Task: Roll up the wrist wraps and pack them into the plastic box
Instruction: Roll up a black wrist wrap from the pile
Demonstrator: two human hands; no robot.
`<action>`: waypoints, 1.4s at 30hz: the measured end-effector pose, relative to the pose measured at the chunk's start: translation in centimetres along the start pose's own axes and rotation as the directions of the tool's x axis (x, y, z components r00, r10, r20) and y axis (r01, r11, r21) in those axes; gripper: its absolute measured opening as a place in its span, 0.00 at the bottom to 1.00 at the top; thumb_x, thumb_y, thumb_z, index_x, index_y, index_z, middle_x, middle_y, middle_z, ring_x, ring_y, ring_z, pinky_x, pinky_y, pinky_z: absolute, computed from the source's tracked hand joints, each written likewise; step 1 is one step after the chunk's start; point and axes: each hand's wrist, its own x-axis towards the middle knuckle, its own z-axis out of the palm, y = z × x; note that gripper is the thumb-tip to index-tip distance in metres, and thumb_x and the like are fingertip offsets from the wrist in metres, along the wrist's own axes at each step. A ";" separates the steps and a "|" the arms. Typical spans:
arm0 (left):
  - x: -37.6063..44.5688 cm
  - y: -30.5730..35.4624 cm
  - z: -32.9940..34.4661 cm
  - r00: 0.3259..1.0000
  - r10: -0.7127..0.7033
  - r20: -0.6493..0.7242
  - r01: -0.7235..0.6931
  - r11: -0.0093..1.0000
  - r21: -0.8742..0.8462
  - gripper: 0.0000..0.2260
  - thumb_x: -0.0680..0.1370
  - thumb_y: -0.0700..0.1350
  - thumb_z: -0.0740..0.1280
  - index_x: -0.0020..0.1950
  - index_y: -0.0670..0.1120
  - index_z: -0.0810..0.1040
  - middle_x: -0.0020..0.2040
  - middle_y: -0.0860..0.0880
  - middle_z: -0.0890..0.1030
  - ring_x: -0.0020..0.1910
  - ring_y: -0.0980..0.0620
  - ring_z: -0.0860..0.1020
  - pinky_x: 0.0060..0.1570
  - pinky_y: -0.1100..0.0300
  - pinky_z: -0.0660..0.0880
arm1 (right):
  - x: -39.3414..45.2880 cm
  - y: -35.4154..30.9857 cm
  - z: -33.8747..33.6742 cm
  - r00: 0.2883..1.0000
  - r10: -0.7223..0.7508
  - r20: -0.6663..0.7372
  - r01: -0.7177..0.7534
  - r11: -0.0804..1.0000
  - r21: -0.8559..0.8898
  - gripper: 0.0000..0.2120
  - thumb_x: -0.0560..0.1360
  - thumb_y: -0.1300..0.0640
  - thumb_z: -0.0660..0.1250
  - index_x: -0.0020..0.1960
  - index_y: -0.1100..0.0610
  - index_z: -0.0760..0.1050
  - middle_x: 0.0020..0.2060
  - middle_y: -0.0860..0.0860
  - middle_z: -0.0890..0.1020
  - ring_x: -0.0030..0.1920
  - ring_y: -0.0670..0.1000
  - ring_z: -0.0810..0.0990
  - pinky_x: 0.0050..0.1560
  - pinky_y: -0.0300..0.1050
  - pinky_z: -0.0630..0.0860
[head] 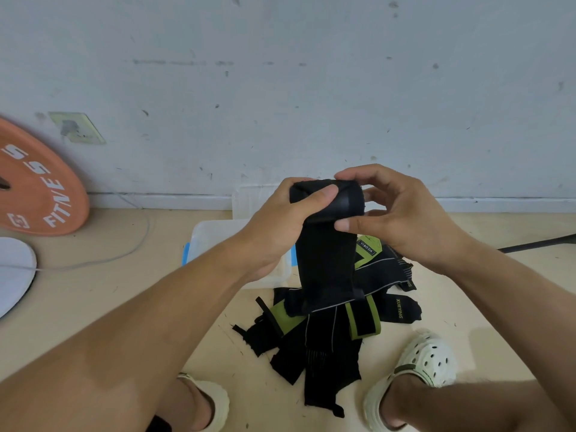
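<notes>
Plastic box (215, 241): clear, with blue latches, standing on the tan floor (131, 294) below the left forearm; most of it is hidden by the arm and hand, and its contents cannot be told. A clear lid (249, 201) appears to lean against the white wall (280, 73) just behind the box.

Black wrist wrap (324, 244): held in the air above the box's right end. Its upper end is wound into a roll; the loose tail hangs down to the pile below.

Left hand (280, 226): fingers curled round the roll from the left, thumb pressed across its front.

Right hand (392, 213): clamped on the roll's right end, thumb beneath, fingers arched over the top.

Pile of wrist wraps (330, 335): black and green, unrolled, overlapping on the floor just right of the box and between two pale clogs (427, 363).

Edges: an orange weight plate (37, 188) leans on the wall at far left, with a white disc (12, 272) below it and a thin cable (124, 254) trailing across the floor between them and the box
</notes>
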 end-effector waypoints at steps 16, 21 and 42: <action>0.3 -0.2 -0.3 0.999 0.016 0.034 -0.013 0.998 -0.062 0.22 0.77 0.47 0.75 0.69 0.54 0.75 0.64 0.49 0.80 0.62 0.49 0.81 0.67 0.49 0.77 | -0.1 0.2 -0.2 0.999 0.054 -0.003 -0.054 0.997 0.048 0.20 0.71 0.61 0.79 0.60 0.47 0.81 0.55 0.47 0.85 0.53 0.63 0.84 0.63 0.62 0.79; 0.2 0.0 -0.3 0.995 -0.024 0.098 0.026 0.999 -0.020 0.22 0.76 0.54 0.73 0.69 0.50 0.76 0.63 0.49 0.83 0.60 0.50 0.83 0.57 0.53 0.81 | -0.2 0.1 0.1 0.999 0.018 -0.052 -0.015 0.998 0.057 0.20 0.69 0.67 0.79 0.55 0.48 0.82 0.52 0.49 0.86 0.49 0.50 0.84 0.52 0.46 0.83; -0.2 -1.3 -0.1 0.990 0.124 0.062 -0.131 0.984 0.122 0.30 0.77 0.44 0.75 0.74 0.60 0.66 0.63 0.50 0.81 0.62 0.52 0.81 0.67 0.54 0.76 | -0.7 0.2 3.4 0.949 0.315 -0.013 -0.304 0.924 0.232 0.34 0.80 0.35 0.62 0.82 0.36 0.52 0.74 0.36 0.71 0.74 0.43 0.70 0.78 0.50 0.62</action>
